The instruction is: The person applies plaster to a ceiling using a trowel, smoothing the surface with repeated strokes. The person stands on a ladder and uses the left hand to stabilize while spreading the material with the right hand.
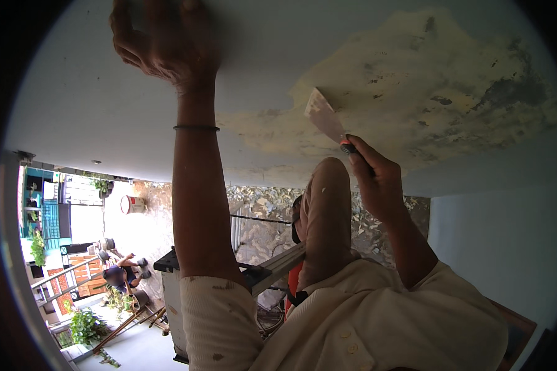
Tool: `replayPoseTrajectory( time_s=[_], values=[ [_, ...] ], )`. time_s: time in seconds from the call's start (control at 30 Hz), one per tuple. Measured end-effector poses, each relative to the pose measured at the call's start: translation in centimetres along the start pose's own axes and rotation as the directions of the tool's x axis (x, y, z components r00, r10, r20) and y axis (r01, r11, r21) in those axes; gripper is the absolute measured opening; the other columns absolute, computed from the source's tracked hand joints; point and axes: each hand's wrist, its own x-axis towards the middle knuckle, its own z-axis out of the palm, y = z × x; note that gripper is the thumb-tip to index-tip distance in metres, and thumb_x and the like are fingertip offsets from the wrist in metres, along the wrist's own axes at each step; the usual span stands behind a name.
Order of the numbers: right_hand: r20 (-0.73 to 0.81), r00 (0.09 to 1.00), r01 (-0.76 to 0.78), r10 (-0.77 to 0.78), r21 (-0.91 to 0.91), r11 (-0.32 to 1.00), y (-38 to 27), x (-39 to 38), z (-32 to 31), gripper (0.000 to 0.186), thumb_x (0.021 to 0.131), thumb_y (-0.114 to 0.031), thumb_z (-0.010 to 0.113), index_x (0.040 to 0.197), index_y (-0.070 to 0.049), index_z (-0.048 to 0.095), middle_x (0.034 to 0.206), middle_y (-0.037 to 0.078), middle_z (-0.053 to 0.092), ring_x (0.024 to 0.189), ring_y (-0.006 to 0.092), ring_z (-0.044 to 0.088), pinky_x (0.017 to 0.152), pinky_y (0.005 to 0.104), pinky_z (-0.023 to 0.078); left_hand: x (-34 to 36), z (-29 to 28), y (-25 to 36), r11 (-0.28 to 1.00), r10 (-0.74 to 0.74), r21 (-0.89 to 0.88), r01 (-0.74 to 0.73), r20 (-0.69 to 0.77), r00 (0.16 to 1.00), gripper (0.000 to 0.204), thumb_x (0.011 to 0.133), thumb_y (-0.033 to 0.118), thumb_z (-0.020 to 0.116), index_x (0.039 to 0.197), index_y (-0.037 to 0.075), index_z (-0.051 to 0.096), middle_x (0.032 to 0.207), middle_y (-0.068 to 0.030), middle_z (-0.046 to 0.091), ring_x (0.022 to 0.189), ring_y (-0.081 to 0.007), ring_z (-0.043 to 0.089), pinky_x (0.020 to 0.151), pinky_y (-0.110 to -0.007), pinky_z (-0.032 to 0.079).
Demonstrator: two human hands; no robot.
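My right hand [377, 179] is closed round the dark and orange handle of a putty knife [325, 115]. Its broad blade points up and left, at the edge of a large yellowish patch [384, 74] on the pale wall [254, 55]. Grey stains and dark chipped spots mark the patch; whether the blade touches it I cannot tell. At the upper left, my left hand [167, 52] rests against the wall, its fingers bent and apart with nothing seen in them. The fingertips are blurred and partly cut off by the frame's top edge.
Below me stands a ladder [278, 266], beside my raised knee. Flakes and debris [263, 204] litter the ground along the wall's foot. Further left are a white bucket [132, 204], a seated person [120, 275], another ladder [68, 279] and potted plants [86, 324].
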Motion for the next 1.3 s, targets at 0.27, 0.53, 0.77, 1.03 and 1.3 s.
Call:
replayPoseTrajectory(
  time_s=[0.27, 0.53, 0.77, 1.03, 1.3],
  values=[
    [-0.101, 0.983, 0.150, -0.151, -0.021, 0.989, 1.3, -0.3, 3.1, 0.034, 0.105, -0.008, 0.059, 0.139, -0.005, 0.063, 0.100, 0.020, 0.073, 0.087, 0.0278, 0.075, 0.077, 0.0350, 0.056, 0.1, -0.2, -0.2, 1.000, 0.009, 0.019, -0.010, 0.038, 0.999, 0.052, 0.108, 0.037, 0.048, 0.152, 0.011, 0.059, 0.161, -0.0193, 0.046, 0.150, -0.0336, 0.039, 0.123, -0.056, 0.034],
    [-0.036, 0.996, 0.082, -0.083, -0.029, 0.996, 1.8, -0.2, 3.3, 0.034, 0.107, -0.007, 0.058, 0.140, -0.003, 0.063, 0.105, 0.015, 0.074, 0.092, 0.0171, 0.070, 0.082, 0.0296, 0.053, -0.4, 0.0, -0.1, 1.000, -0.004, -0.001, 0.004, 0.028, 1.000, 0.051, 0.108, 0.035, 0.049, 0.152, 0.011, 0.058, 0.161, -0.0185, 0.046, 0.151, -0.0333, 0.038, 0.124, -0.055, 0.035],
    [-0.048, 0.999, 0.007, -0.004, 0.056, 0.998, 2.8, -1.0, 2.3, 0.034, 0.107, -0.006, 0.058, 0.140, 0.000, 0.062, 0.108, 0.015, 0.075, 0.095, 0.0121, 0.068, 0.085, 0.0267, 0.052, 0.0, 0.1, -0.1, 0.999, 0.012, -0.049, -0.012, -0.005, 1.000, 0.050, 0.108, 0.034, 0.049, 0.151, 0.011, 0.059, 0.161, -0.0184, 0.046, 0.150, -0.0337, 0.039, 0.124, -0.055, 0.036],
    [-0.029, 0.999, -0.015, 0.016, 0.031, 0.999, 2.8, -1.2, 3.9, 0.034, 0.108, -0.006, 0.056, 0.141, -0.002, 0.062, 0.106, 0.015, 0.074, 0.095, 0.0154, 0.070, 0.083, 0.0273, 0.051, 0.1, -0.4, 0.2, 0.998, -0.016, -0.053, 0.017, 0.029, 0.999, 0.050, 0.108, 0.034, 0.048, 0.151, 0.011, 0.058, 0.161, -0.0187, 0.045, 0.151, -0.0334, 0.039, 0.124, -0.055, 0.036],
    [-0.048, 0.991, 0.122, -0.124, -0.037, 0.992, 3.4, -0.4, 6.3, 0.034, 0.104, -0.007, 0.061, 0.137, -0.006, 0.061, 0.088, 0.019, 0.070, 0.078, 0.0341, 0.072, 0.069, 0.0404, 0.055, -0.3, 0.6, -1.9, 0.992, 0.112, 0.059, -0.113, 0.017, 0.994, 0.051, 0.109, 0.037, 0.048, 0.152, 0.011, 0.058, 0.161, -0.0170, 0.045, 0.149, -0.0330, 0.040, 0.123, -0.055, 0.038]
  ],
)
